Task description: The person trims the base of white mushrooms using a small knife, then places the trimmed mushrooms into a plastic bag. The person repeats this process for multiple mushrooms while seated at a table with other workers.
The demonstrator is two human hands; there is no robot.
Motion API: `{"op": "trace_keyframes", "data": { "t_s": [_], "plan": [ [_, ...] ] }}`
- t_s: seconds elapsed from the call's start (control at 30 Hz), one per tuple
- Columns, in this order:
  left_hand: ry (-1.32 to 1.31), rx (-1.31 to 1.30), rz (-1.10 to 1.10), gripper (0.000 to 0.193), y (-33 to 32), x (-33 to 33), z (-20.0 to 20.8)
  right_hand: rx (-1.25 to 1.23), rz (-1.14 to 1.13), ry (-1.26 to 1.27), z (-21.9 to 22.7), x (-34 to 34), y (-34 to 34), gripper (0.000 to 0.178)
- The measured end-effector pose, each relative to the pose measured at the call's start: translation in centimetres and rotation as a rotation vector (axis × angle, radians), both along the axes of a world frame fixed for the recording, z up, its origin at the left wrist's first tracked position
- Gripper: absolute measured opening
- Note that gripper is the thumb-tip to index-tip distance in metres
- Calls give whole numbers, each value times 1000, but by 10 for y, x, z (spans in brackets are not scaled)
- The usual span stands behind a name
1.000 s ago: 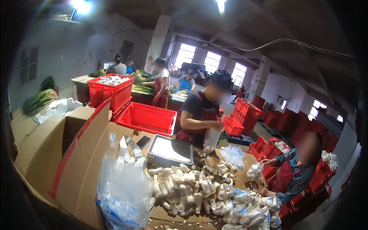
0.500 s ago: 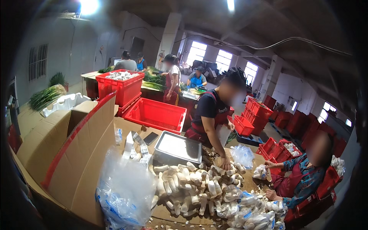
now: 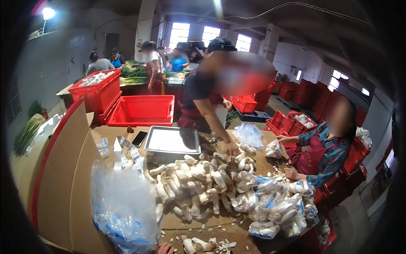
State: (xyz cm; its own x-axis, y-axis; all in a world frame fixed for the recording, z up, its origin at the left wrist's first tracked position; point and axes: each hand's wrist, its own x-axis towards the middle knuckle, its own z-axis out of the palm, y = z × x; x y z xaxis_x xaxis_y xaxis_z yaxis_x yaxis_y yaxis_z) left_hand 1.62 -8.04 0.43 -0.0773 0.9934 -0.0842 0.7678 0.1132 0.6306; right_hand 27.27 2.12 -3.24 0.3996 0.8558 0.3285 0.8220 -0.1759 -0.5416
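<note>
Plastic bags (image 3: 270,204) holding pale mushrooms (image 3: 284,217) lie heaped beside loose mushrooms (image 3: 220,181).

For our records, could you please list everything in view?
Loose mushrooms: many, pale, table centre
Bagged mushrooms: many, white, near right
Plastic bags: many, clear, near left and beyond mushrooms
Metal tray: one, silver, behind mushrooms
Phone: one, black, left of tray
Label strip: one, white, near phone
Cardboard box: one, brown, left
Crates: many, red, behind and right
Leafy greens: many, green, background left
Table: one, brown, under mushrooms
Workers: six, mixed colours, beyond and right
Windows: several, white, far wall
Own hand: one, bare, lower edge
</note>
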Motion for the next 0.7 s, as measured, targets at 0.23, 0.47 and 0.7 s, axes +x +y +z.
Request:
{"op": "trace_keyframes", "data": {
  "t_s": [0.23, 0.47, 0.7],
  "plan": [
    [60, 3, -20, 64, -4, 1, -7, 108, 7, -10, -12, 6, -4, 12],
    [66, 84, 1, 58, -9, 2, -8, 42, 8, -16, -16, 7, -6, 14],
    [112, 79, -19, 44, 5, 10, 9, 107, 48, 14, -57, 12, 5, 14]
  ]
}}
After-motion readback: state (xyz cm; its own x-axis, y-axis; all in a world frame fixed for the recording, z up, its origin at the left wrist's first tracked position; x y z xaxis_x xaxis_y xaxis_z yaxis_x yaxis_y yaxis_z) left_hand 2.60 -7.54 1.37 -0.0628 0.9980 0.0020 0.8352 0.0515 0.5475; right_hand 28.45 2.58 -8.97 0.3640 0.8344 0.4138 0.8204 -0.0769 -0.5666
